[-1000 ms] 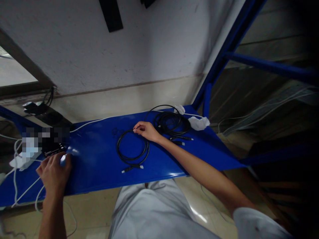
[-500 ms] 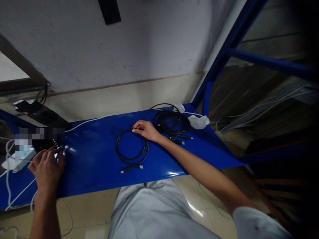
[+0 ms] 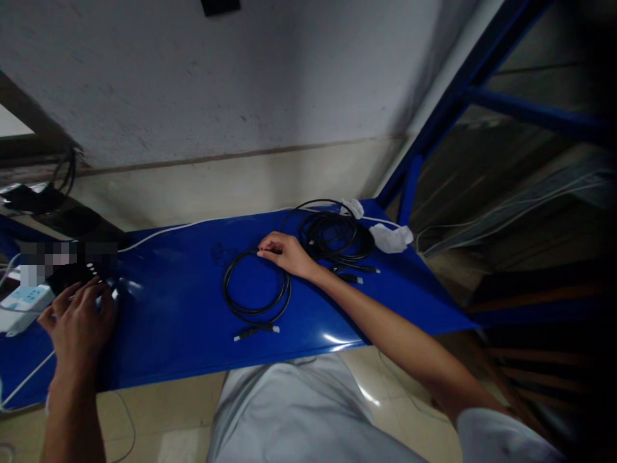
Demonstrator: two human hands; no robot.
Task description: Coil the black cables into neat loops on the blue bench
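A loop of black cable [image 3: 229, 297] lies on the blue table, its two dark plugs with pale tips crossing at the near side. At the loop's far side, my right hand [image 3: 285, 255] pinches the cable between thumb and fingertips. A larger tangle of coiled black cables [image 3: 337, 239] sits just right of that hand. Over at the table's left end, my left hand [image 3: 81, 321] has its fingers bent over a dark object [image 3: 72, 278] with a row of light dots. Part of that object is pixelated and its kind is hidden.
A white power strip [image 3: 26, 302] stands beside the left hand, with white cords around it. Crumpled white pieces [image 3: 393, 238] lie at the table's right end. A black wrapped bundle [image 3: 72, 215] leans at the back left. Behind the blue table [image 3: 178, 321] rises a wall.
The whole view has shifted slightly, so the left end of the table sits nearer the picture's edge. My right hand keeps its pinch on the cable; my left hand stays at the dark object.
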